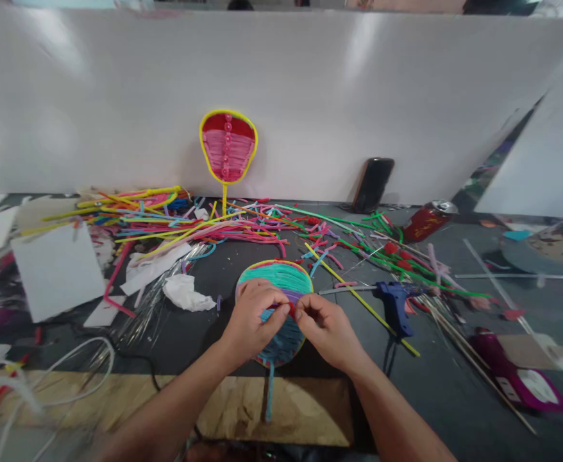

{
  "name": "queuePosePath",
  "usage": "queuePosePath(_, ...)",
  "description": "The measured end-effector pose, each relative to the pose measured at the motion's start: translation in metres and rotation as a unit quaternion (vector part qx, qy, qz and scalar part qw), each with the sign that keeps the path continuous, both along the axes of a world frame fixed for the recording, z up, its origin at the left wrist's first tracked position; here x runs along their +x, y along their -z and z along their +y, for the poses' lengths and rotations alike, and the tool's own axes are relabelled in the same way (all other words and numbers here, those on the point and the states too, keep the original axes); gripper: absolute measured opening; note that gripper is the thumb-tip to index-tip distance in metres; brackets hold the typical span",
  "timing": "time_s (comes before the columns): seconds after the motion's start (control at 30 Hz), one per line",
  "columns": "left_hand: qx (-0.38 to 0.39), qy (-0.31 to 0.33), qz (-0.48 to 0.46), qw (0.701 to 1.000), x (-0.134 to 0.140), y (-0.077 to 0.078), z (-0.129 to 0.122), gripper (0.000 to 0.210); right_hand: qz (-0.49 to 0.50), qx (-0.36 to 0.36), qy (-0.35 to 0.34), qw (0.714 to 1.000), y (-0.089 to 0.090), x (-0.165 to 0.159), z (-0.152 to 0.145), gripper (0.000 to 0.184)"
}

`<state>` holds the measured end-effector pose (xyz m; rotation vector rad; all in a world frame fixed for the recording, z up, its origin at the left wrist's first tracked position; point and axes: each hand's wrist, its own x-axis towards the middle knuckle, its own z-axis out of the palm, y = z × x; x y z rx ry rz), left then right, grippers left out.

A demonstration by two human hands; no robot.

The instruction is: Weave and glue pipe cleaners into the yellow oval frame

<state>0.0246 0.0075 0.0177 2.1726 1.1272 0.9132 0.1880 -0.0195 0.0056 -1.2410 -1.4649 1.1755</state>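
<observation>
A round fan (280, 348) covered in turquoise, purple and blue pipe cleaners, with a yellow edge, lies in front of me. Its blue handle (269, 393) points toward me over a wooden board. Above the fan's middle, my left hand (256, 316) and my right hand (327, 327) meet with thumbs and forefingers pinched. Between the fingertips shows a small red pipe cleaner piece (292, 310), held from both sides. My fingers hide most of it, along with part of the fan's middle.
A pink and red fan (228, 147) stands upright at the back. Heaped pipe cleaners (214, 230) spread across the table. On the right are a blue glue gun (395, 308), a red can (428, 221) and a leaning phone (373, 185). Crumpled tissue (188, 293) lies left.
</observation>
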Motion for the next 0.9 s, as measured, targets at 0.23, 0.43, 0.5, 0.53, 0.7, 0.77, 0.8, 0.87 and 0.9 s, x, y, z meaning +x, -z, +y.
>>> queuePosePath(0.23, -0.236, -0.057, -0.18, 0.953, 0.0049, 0.0001, -0.0052, 0.016, -0.004, 0.016, 0.038, 0.999, 0.0015, -0.0047, -0.0041, 0.009)
queuePosePath(0.43, -0.329, -0.03, -0.244, 0.912, 0.0049, -0.0029, -0.0055, 0.021, 0.139, -0.048, 0.04, 0.988, -0.0005, -0.0028, -0.0008, 0.02)
queuePosePath(0.5, -0.305, -0.042, -0.224, 0.925, 0.0036, -0.0032, -0.004, 0.022, 0.17, -0.048, 0.038, 0.984, -0.0009, -0.0008, -0.0004, 0.019)
queuePosePath(0.53, -0.29, -0.049, -0.212, 0.932, 0.003, -0.0031, -0.0032, 0.022, 0.179, -0.041, 0.032, 0.982, -0.0005, 0.0001, -0.0006, 0.017)
queuePosePath(0.7, -0.263, -0.046, -0.175, 0.948, 0.0025, 0.0003, -0.0023, 0.017, 0.09, 0.024, 0.021, 0.995, 0.0032, 0.0006, -0.0031, 0.025)
queuePosePath(0.77, -0.272, -0.032, -0.18, 0.945, 0.003, 0.0016, -0.0034, 0.013, 0.062, 0.02, 0.033, 0.997, 0.0025, 0.0001, -0.0029, 0.012)
queuePosePath(0.8, -0.275, -0.024, -0.181, 0.944, 0.0031, 0.0021, -0.0041, 0.012, 0.063, 0.011, 0.035, 0.997, 0.0017, 0.0, -0.0025, 0.013)
queuePosePath(0.87, -0.274, -0.011, -0.174, 0.946, 0.0025, 0.0027, -0.0055, 0.01, 0.078, -0.012, 0.032, 0.996, 0.0001, 0.0002, -0.0015, 0.02)
queuePosePath(0.9, -0.269, -0.004, -0.168, 0.948, 0.0019, 0.0028, -0.0062, 0.009, 0.089, -0.021, 0.029, 0.995, -0.0003, 0.0004, -0.0011, 0.024)
